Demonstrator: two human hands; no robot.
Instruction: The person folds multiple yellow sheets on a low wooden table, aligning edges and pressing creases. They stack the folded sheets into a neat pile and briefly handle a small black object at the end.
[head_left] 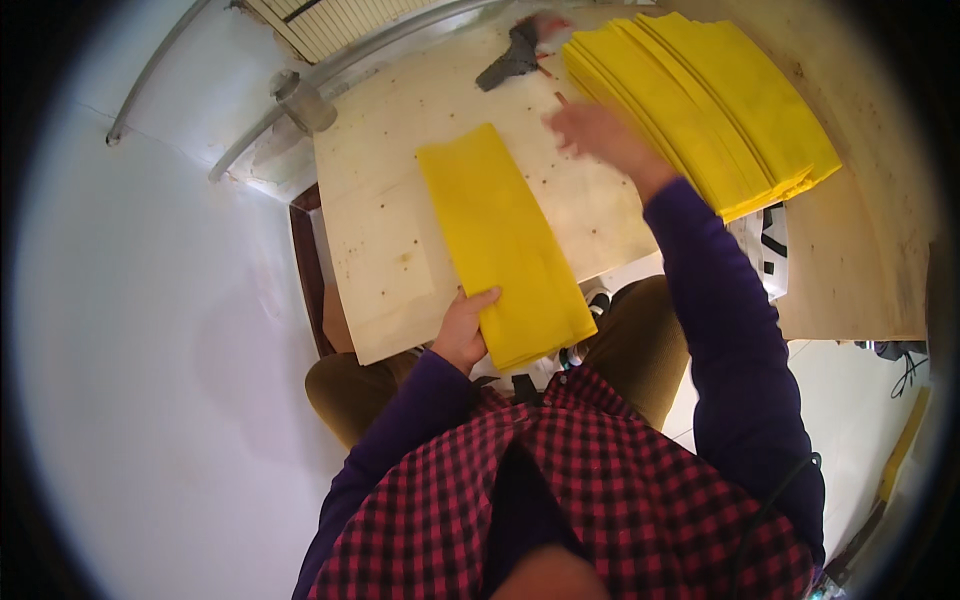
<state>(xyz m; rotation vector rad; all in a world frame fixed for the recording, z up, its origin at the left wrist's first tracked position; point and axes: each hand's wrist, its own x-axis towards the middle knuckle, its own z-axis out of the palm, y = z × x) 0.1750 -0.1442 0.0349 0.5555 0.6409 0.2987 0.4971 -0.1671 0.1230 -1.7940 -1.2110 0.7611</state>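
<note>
Yellow sheet (pixel 510 245), long axis eleven-to-five, lies one o'clock from your nearer left hand (pixel 466 327), which pinches it. Your right hand (pixel 595 132) blurs; its grip I cannot tell.

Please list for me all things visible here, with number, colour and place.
Table: one, pale wood, centre
Folded sheet: one, yellow, over the table
Sheet stack: one, pieces uncountable, yellow, upper right
Unclear object: one, dark grey, table's far side
Cylinder: one, grey, table's far left corner
Pipes: two, grey, upper left
Slatted panel: one, cream, top edge
Package: one, white with black marks, beneath the stack
Wooden surface: one, light brown, right
Tiled floor: one, pale, lower right
Trousers: one pair, brown, by the table
Shirt: one, red-black checked, bottom centre
Sleeves: two, purple, on both arms
Left hand: one, bare, gripping the folded sheet
Right hand: one, blurred, beside the stack
</note>
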